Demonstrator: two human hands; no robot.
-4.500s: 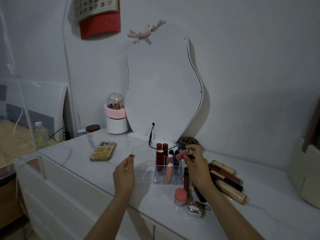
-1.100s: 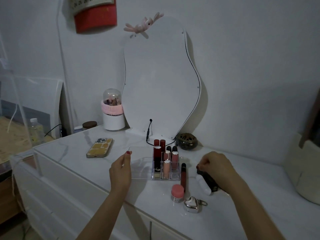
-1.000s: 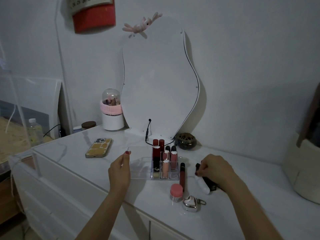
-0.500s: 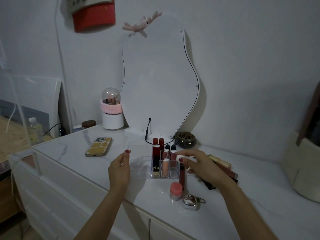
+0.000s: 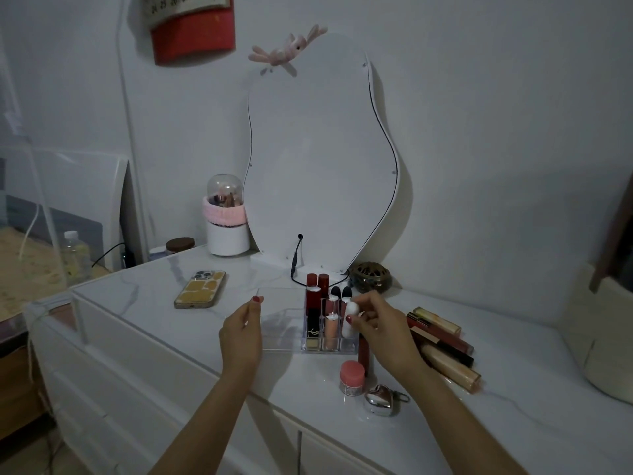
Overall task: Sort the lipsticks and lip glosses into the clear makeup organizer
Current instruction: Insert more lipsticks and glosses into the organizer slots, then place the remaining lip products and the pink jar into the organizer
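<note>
Head view showed a white lipstick (image 5: 350,319) upright at the right-front slot of the clear organizer (image 5: 284,332), pinched by the right hand (image 5: 380,332). The left hand (image 5: 241,332) gripped the organizer's left edge; lip glosses (image 5: 442,341) lay on the table (image 5: 164,303) right of it.

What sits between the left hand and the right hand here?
In the head view, the clear organizer spans that gap; left hand holds its left edge, and right hand lowers a white tube into its right-hand slots.
</note>
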